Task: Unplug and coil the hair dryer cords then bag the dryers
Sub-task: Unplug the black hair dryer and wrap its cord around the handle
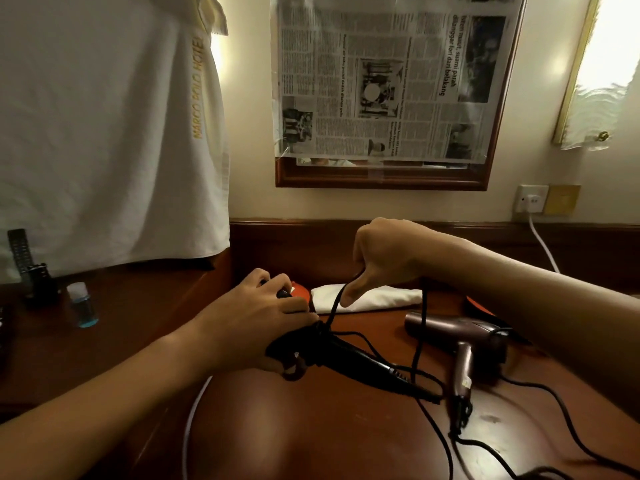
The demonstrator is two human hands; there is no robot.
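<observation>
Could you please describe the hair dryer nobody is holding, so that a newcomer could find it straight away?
Start at the wooden table below the framed mirror. Right of the two hands lies the mauve hair dryer, on its side, untouched. Unlike its black neighbour, it is metallic pinkish-purple.

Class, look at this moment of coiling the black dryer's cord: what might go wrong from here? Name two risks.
1. The right hand pulls the black cord up taut while its slack lies across the mauve hair dryer; it may snag and drag that dryer.
2. The left hand holds the black hair dryer where the wraps bunch at one spot; the coil may slip loose or knot.
</observation>
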